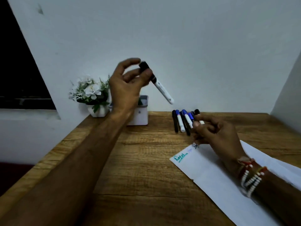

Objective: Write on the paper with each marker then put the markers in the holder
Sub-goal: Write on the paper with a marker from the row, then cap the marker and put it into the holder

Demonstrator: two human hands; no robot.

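My left hand (128, 84) is raised above the table and pinches a white marker with a black cap (161, 88) by its capped end, the body slanting down to the right. The white holder (141, 111) stands just below and behind that hand, partly hidden by my wrist. My right hand (216, 136) reaches over the top edge of the white paper (211, 173) to a row of several markers (182, 121), fingers closing on a black-capped one (197, 114). The paper carries a teal word and fainter writing at its top left.
A small white pot of white flowers (91, 95) stands left of the holder against the wall. The wooden table (138, 160) runs to the wall; its left edge drops away diagonally. A dark window (17, 70) lies at far left. Beaded bracelets circle my right wrist.
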